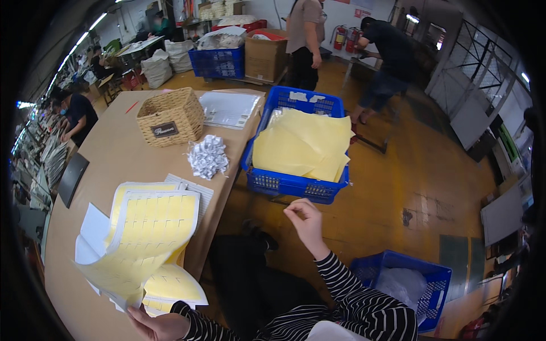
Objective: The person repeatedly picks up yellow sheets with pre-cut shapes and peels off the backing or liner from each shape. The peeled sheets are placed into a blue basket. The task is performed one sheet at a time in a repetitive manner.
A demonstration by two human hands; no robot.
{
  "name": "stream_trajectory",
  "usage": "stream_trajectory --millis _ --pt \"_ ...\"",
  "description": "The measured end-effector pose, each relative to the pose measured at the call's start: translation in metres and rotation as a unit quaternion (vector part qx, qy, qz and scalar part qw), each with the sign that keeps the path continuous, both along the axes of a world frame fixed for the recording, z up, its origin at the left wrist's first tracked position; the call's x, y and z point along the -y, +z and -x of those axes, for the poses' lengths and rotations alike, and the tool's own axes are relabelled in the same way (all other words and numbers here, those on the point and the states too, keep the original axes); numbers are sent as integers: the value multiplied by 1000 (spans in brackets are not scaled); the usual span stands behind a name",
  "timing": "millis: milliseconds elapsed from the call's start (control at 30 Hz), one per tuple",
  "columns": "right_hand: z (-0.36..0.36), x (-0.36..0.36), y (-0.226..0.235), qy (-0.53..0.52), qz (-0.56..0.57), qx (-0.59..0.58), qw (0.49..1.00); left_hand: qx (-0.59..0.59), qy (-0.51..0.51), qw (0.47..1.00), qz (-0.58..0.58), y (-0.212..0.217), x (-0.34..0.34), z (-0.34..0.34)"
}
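Observation:
My left hand pinches the near edge of a yellow sticker sheet, which curls up over the table. White margins and rows of small dark cut marks show on it. More yellow and white sheets lie partly hidden underneath. My right hand is raised off the table's right side, thumb and fingertips pressed together; whatever they may hold is too small to make out. Just beyond it stands a blue plastic crate with a stack of plain yellow sheets inside.
On the brown table are a wicker basket, a heap of curled white paper strips and clear-wrapped sheets. Another blue crate with clear plastic stands at my right. Two people stand beyond the crate.

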State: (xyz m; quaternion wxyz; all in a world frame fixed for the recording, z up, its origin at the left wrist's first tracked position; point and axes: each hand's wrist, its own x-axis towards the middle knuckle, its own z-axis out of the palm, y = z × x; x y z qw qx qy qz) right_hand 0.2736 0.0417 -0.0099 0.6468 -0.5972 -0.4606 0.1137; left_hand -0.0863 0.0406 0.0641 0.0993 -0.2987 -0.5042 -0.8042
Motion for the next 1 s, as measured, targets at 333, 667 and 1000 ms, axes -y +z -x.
stream_trajectory --millis 333,667,1000 --pt "-39 68 70 -85 -51 22 995 -77 2 997 25 22 17 25" --pt "-9 78 118 219 -197 191 936 -102 -466 843 249 -13 56 -77" --pt "-4 115 107 353 -112 93 924 -135 -783 560 237 -4 105 -144"
